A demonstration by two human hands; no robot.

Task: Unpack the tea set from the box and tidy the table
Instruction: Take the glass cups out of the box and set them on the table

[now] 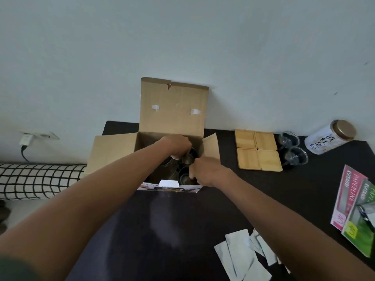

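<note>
An open cardboard box stands at the back of the dark table, its lid flap upright against the wall. Both my hands reach down into it. My left hand has its fingers curled around a glass piece near the box's back right corner. My right hand grips something at the right inner side, hidden by my fingers. Dark glass cups and a glass teapot show dimly inside. Two glass cups stand outside on the table, next to several bamboo coasters.
A white tin with a gold lid stands at the back right. Two paper packs lie at the right edge. Several white paper sleeves are scattered at the front right. A checked cushion lies left of the table.
</note>
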